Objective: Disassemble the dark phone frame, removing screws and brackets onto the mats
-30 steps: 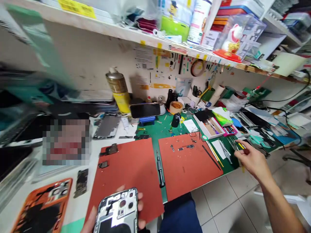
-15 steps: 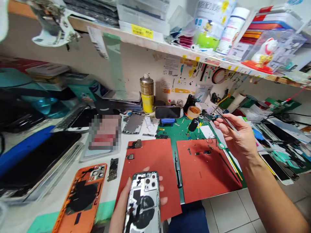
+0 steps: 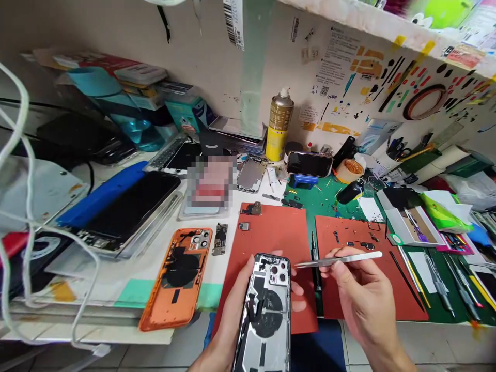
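My left hand (image 3: 234, 305) is wrapped round a silver phone housing (image 3: 277, 330), its inner side facing up with a black round pad and three camera openings near the top. In my right hand (image 3: 360, 289) is a pair of metal tweezers (image 3: 356, 258), pinched between thumb and fingers. The tips point left, close to the housing's upper right edge; I cannot make out anything between them. Under both hands lie two red mats (image 3: 281, 227), with a black screwdriver (image 3: 315, 263) between them. Small phone parts (image 3: 253, 208) rest on the left mat, and tiny pieces (image 3: 358, 245) on the right one.
To the left lie an orange phone housing (image 3: 176, 305), a narrow circuit board (image 3: 220, 239) and a large black screen (image 3: 132, 206). A spray can (image 3: 279, 124) and a propped phone (image 3: 310, 164) stand at the back. Several tools (image 3: 442, 284) lie right; white cables (image 3: 23, 170) hang left.
My right hand has come down and left with the tweezers, from the back right to beside the housing. The view has tilted down and turned left. My left hand still holds the housing.
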Motion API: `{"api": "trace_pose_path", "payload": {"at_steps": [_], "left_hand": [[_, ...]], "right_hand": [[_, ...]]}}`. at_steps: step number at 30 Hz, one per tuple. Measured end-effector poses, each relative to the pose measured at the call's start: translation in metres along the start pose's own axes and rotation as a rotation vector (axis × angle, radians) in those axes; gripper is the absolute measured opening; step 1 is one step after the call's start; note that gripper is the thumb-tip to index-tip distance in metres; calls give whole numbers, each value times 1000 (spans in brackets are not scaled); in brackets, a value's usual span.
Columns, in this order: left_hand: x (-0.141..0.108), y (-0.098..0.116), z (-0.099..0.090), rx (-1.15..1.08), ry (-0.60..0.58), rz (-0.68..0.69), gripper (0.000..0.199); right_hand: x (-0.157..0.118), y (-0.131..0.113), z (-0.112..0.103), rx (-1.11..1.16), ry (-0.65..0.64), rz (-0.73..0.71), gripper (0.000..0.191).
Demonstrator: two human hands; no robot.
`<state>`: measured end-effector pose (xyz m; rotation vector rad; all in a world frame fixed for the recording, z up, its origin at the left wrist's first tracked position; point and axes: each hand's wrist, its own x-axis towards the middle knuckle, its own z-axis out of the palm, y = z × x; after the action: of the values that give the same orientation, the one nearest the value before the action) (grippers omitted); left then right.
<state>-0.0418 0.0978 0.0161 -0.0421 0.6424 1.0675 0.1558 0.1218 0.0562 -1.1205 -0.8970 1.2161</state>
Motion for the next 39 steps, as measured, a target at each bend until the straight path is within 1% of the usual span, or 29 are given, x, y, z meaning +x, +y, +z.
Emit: {"api": "trace_pose_path", "payload": {"at_steps": [2,4,7,9,10,12,14,16,17,18,20,23,25,27,28,29,31,32,33,34,36,37,39], "left_hand": [[0,-1,2,-2,-10,11,60],[0,-1,3,5,-11,11,60],[1,0,-2,11,-27,-2,61],[2,3,-9,3,-37,-28,60],[2,5,-13,5,-45,-47,60],[3,8,-19,15,-65,-103,63],[4,11,-22,16,-85,-160,66],[5,11,-22,13,-97,-195,65],[5,11,-21,13,-108,-193,63],[6,11,-20,16,-130,-186,60],[8,9,-20,16,-195,-174,51],[13,8,-21,-6,-306,-181,47],[16,7,-23,-26,-341,-185,52],[17,5,-25,-29,-345,-188,61],[17,3,-25,-23,-336,-185,64],[15,2,-24,-12,-321,-180,66],[11,0,-22,36,-287,-170,74],[8,-1,-20,67,-265,-169,79],[5,-2,-17,92,-236,-164,83],[2,-3,-14,108,-204,-153,86],[-4,-5,-7,108,-129,-101,84],[-6,-7,-3,97,-96,-66,81],[-9,-9,1,82,-68,-8,77]], "right_hand": [[-4,6,0,-25,4,-10,17],[-8,6,-5,-36,21,-11,17],[-9,-7,-26,-93,61,-23,21],[-8,-20,-46,-281,49,4,25],[-6,-26,-56,-424,7,29,26],[-4,-33,-74,-745,-124,62,29],[-3,-30,-87,-1047,-212,-8,39],[-3,-19,-96,-1301,-194,-134,48],[-4,-13,-98,-1391,-171,-181,50],[-5,-7,-100,-1450,-155,-209,51],[-9,0,-100,-1480,-150,-227,50],[-6,-3,-94,-1459,-157,-251,49],[12,-12,-89,-1440,-140,-269,48],[47,-20,-86,-1407,-75,-291,43],[71,-22,-85,-1385,-11,-302,39],[97,-23,-85,-1357,61,-316,46],[149,-19,-85,-1297,210,-331,86],[172,-14,-84,-1265,256,-327,98],[192,-9,-83,-1229,284,-318,103],[206,-4,-81,-1195,297,-309,102],[221,2,-76,-1139,287,-315,91],[220,2,-74,-1118,269,-337,85],[203,-5,-71,-1091,203,-425,76]]}}
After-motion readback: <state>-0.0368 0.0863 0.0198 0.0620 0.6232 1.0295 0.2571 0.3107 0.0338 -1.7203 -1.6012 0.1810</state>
